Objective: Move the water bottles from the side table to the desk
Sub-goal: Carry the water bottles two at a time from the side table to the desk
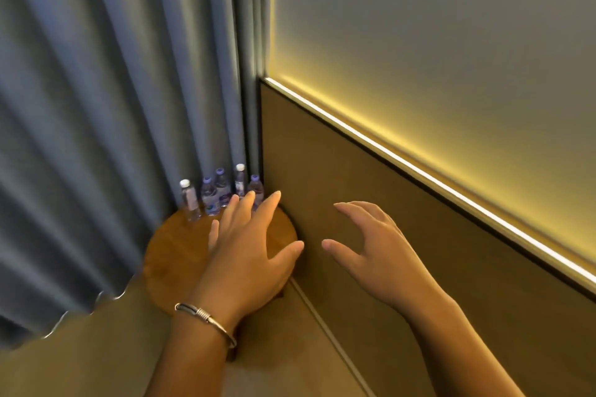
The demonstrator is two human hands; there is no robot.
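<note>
Five water bottles [219, 192] upright on the round side table [174, 251] — lower parts partly hidden by the spread, empty left hand [250, 255]; right hand [371, 248] likewise released.

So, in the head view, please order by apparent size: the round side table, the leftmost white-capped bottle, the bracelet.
1. Round side table, clearly largest.
2. and 3. Bracelet and leftmost white-capped bottle: similar; the bracelet is nearer the camera, so unranked.
</note>
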